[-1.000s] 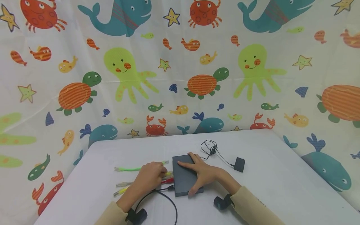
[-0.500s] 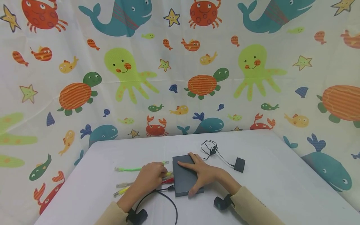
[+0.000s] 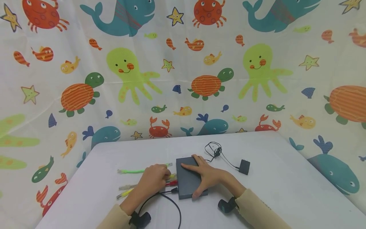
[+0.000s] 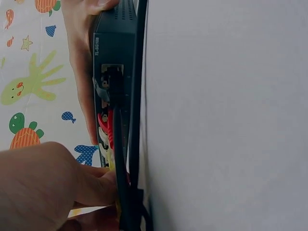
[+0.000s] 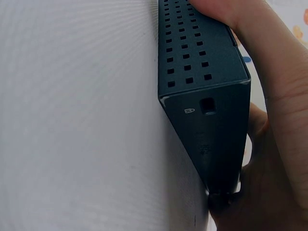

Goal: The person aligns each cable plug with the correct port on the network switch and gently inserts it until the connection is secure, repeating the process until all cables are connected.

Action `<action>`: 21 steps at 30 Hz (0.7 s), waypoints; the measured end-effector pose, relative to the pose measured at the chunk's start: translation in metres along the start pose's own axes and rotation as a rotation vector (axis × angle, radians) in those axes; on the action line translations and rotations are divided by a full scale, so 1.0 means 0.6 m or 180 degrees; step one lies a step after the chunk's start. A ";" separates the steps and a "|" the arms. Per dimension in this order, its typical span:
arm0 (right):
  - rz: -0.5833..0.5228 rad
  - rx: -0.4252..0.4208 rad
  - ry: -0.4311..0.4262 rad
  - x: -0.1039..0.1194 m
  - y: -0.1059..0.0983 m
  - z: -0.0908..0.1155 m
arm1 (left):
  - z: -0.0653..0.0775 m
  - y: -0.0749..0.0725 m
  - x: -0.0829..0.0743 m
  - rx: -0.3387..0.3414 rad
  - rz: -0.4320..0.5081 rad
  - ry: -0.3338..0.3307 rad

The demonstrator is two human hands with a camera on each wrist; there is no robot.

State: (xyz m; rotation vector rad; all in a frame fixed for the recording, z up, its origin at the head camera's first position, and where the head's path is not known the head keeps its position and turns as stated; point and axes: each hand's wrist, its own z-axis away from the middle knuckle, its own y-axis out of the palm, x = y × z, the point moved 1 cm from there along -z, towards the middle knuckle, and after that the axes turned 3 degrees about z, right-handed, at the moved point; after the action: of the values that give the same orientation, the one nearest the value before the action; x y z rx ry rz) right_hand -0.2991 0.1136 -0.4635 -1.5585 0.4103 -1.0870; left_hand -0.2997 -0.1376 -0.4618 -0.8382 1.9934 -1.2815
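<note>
A dark network switch (image 3: 187,178) lies on the white table, its port side facing left. My right hand (image 3: 211,175) spans and grips it, thumb on the near end and fingers spread over the top toward the far end. My left hand (image 3: 152,178), fingers curled, pinches a yellow network cable (image 3: 172,176) right at the ports. Next to it, a red cable plug (image 3: 172,183) and a black cable's plug (image 3: 174,190) sit at the same side. In the left wrist view, the black plug (image 4: 115,86) fills the nearest port; the left fingertips partly hide the yellow cable.
A green network cable (image 3: 132,171) lies left of the switch, beyond my left hand. Grey and yellow cable ends (image 3: 125,193) stick out under my left wrist. A power adapter (image 3: 244,167) with a coiled thin cord (image 3: 216,152) lies at the right. A patterned curtain (image 3: 183,63) hangs behind.
The hands, the switch and the cables keep their places. Only the head view shifts very slightly.
</note>
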 end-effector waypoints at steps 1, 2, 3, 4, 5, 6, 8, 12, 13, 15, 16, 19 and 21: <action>0.0000 -0.0004 -0.0001 0.000 0.000 0.000 | 0.000 0.000 0.000 -0.0006 -0.0001 -0.0008; -0.0002 -0.0004 -0.0003 0.000 -0.001 0.000 | 0.000 -0.001 -0.001 -0.0010 -0.0011 -0.0013; -0.0006 -0.0001 0.0001 0.000 -0.001 0.000 | 0.000 -0.001 -0.001 -0.0010 -0.0020 -0.0013; -0.0009 0.0003 0.0006 0.000 -0.001 0.000 | 0.000 -0.001 -0.001 -0.0008 -0.0028 -0.0011; -0.0013 0.0007 0.0014 0.000 0.000 -0.001 | 0.000 -0.001 -0.001 -0.0004 -0.0041 -0.0007; -0.0017 0.0010 0.0020 0.000 0.000 -0.001 | 0.000 -0.001 -0.001 -0.0002 -0.0057 -0.0003; -0.0015 0.0008 0.0036 0.001 0.001 0.000 | 0.001 -0.001 -0.001 0.0000 -0.0076 0.0011; -0.0011 -0.0019 0.0031 0.003 0.003 0.001 | 0.004 -0.002 -0.001 -0.0049 -0.0052 0.0028; -0.0008 -0.0024 0.0031 0.003 0.003 0.001 | 0.004 -0.002 0.000 -0.0065 -0.0045 0.0030; -0.0003 -0.0035 0.0032 0.004 0.004 0.002 | 0.005 -0.003 0.000 -0.0089 -0.0028 0.0039; -0.0006 -0.0034 0.0033 0.005 0.004 0.002 | 0.006 -0.004 0.000 -0.0097 -0.0026 0.0043; -0.0014 -0.0024 0.0032 0.008 0.006 0.003 | 0.008 -0.003 -0.001 -0.0081 -0.0068 0.0038; -0.0022 -0.0012 0.0031 0.012 0.007 0.004 | 0.010 -0.003 -0.001 -0.0064 -0.0075 0.0037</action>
State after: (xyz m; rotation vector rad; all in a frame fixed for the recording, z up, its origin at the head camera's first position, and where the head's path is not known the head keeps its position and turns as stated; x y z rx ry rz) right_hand -0.2924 0.1085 -0.4643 -1.5596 0.4139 -1.1000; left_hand -0.2944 -0.1411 -0.4621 -0.8681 2.0143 -1.2842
